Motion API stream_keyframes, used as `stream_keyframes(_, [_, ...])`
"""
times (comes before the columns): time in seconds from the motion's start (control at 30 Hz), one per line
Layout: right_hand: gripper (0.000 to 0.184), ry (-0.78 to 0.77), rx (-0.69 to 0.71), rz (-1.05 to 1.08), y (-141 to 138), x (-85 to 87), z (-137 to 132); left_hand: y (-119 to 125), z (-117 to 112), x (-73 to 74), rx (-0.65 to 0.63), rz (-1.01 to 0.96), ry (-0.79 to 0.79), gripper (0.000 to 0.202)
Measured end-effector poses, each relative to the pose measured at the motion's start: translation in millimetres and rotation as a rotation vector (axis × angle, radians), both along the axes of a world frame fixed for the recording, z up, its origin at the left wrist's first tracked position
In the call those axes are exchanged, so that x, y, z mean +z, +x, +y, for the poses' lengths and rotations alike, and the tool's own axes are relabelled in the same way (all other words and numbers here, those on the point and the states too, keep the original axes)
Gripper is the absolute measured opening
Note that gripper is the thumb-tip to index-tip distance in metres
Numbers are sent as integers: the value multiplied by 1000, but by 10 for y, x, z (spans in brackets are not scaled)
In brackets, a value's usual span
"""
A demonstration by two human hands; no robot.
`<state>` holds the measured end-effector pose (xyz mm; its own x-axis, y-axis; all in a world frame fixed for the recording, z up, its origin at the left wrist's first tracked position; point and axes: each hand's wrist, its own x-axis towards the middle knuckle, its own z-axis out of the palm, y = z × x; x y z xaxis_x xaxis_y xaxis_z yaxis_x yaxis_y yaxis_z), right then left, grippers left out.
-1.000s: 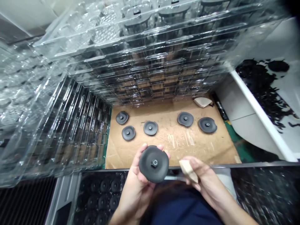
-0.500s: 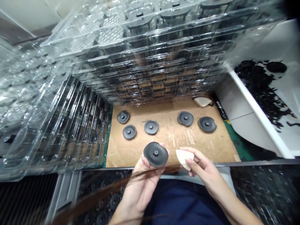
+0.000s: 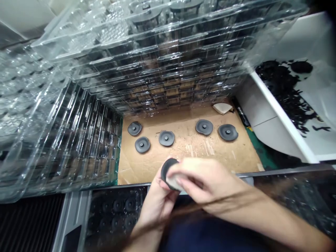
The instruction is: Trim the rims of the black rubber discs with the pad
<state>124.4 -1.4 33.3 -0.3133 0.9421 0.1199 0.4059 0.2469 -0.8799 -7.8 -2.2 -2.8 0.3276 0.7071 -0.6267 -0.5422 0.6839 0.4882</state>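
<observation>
My left hand (image 3: pixel 160 190) is closed around the edge of a black rounded disc (image 3: pixel 166 168) with a raised centre, which is tilted over the front of the cardboard. A folded white cloth pad (image 3: pixel 175 182) is pinched in my right hand (image 3: pixel 202 176) and lies against the disc's face. The right fingers cover much of the disc, including its centre. Beyond my hands, similar discs lie spread on the cardboard sheet: one disc (image 3: pixel 166 138) in the middle, another disc (image 3: pixel 142 145) to the left and one more disc (image 3: pixel 228 132) to the right.
Tall stacks of clear plastic trays (image 3: pixel 168 70) rise at the back and left. A white bin (image 3: pixel 286 115) with black scraps stands at right. Another white pad (image 3: pixel 222 108) and a black tube-shaped object (image 3: pixel 240 112) lie at the cardboard's back right corner.
My right hand has moved left with the white cloth pad, from beside the disc onto its face. The left hand has tilted the disc. The whole view has shifted slightly.
</observation>
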Motion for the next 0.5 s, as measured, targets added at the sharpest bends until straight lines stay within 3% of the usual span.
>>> stream_keyframes(0.1, [25,132,-179,16,-13,-13,-26,-17,15,30,-31,-10,18,53])
stream_keyframes(0.2, [22,7,-73,108,23,19,-86,-44,16,65,-19,7,29,67])
stream_keyframes(0.27, [19,-66,-10,117,49,45,-84,-40,21,76,-24,31,28,61])
stream_keyframes(0.4, [24,166,-197,73,29,42,-29,1,47,79,-60,41,21,40])
stream_keyframes(0.5, [25,105,-107,122,76,43,-83,-19,46,83,-49,13,8,48])
